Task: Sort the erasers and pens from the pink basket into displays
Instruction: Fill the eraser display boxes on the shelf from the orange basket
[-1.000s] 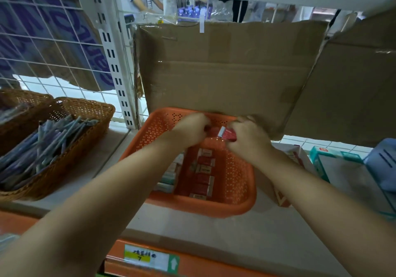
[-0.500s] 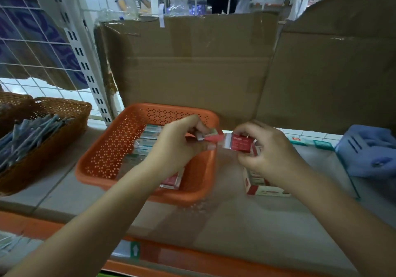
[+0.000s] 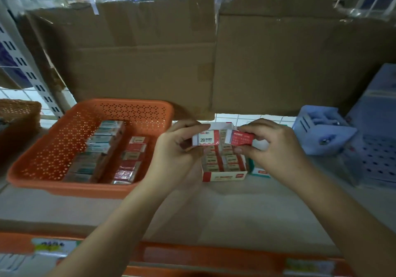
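Two erasers in hand: one per hand, both held just above the open display box (image 3: 224,176), end to end and nearly touching.
Left hand (image 3: 177,148): thumb and curled fingers pinching the white-and-red 2B eraser (image 3: 205,137) by its long edges.
Right hand (image 3: 272,148): thumb below, fingertips on top, pinching the red eraser (image 3: 242,137).
Display box: on the shelf (image 3: 235,212) just right of the basket (image 3: 64,143), partly filled with rows of similar erasers; back rows hidden behind the hands.
Basket: left of the box, holding a green-labelled row (image 3: 100,146) and a red-labelled row (image 3: 132,156) of erasers; no pens visible inside.
Step in hand: likely the placing stage, red erasers going from basket to box.
Next move: probably lowering each eraser into a free slot, label lined up with its neighbours, then easing the pinch; free slot not visible from here.
Progress: seemingly early to middle, judging by the many erasers left in the basket.
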